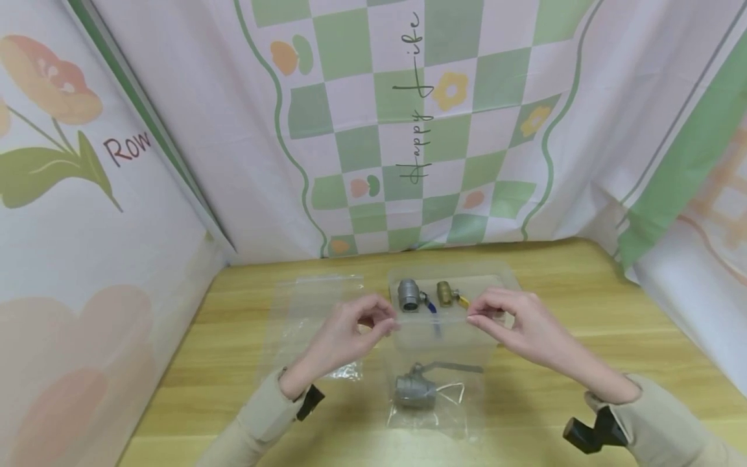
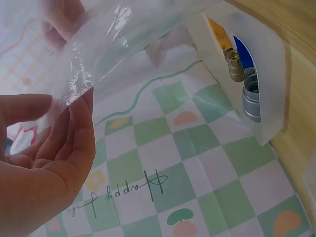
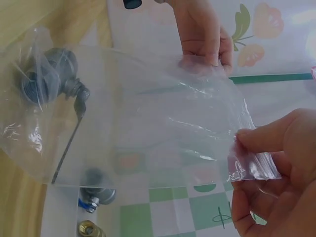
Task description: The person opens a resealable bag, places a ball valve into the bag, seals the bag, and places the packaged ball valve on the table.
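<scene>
A clear plastic zip bag hangs between my hands, its mouth edge uppermost. Inside, at the bottom, lies a grey metal ball valve with a long grey lever and a white tie. My left hand pinches one top corner between thumb and fingers; the left wrist view shows this hand close up. At the opposite corner, my right hand pinches the edge, as the right wrist view confirms for that hand. Whether the seal is closed I cannot tell.
Behind the bag stands a translucent plastic box holding a grey valve with a blue lever and a brass valve with a yellow lever. Flat clear bags lie left on the wooden table. Printed curtains surround it.
</scene>
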### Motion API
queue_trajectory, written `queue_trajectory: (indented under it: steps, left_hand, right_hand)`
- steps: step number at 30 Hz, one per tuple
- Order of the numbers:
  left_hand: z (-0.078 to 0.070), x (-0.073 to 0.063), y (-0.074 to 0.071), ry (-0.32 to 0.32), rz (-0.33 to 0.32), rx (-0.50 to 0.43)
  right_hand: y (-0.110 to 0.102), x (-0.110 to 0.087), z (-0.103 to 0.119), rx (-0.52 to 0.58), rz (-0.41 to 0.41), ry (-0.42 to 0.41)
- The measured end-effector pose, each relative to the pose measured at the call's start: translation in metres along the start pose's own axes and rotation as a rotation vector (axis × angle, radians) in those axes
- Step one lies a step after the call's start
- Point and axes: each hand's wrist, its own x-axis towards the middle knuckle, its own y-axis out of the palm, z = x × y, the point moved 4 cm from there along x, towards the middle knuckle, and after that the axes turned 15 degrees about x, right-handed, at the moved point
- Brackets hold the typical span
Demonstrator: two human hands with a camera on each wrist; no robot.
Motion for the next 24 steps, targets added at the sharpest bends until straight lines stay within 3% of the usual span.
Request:
queue_trajectory:
  steps: [4, 13, 24]
  left_hand:
    - [-0.0021, 0.0013, 0.0024, 0.022, 0.009, 0.034]
    - [-0.0039, 0.0038, 0.0029, 0.052, -0.068, 0.131]
    - [-0.0063, 0.0050, 0.0059, 0.074, -0.074, 0.138]
  right_hand:
    - [0.0004, 0.0004, -0.0012, -0.027, -0.005, -0.002]
    - [0.0024, 0.0037, 0.0015, -0.037, 0.009, -0.015]
    - [0.0077, 0.0065, 0.0008, 0.005, 0.023, -0.048]
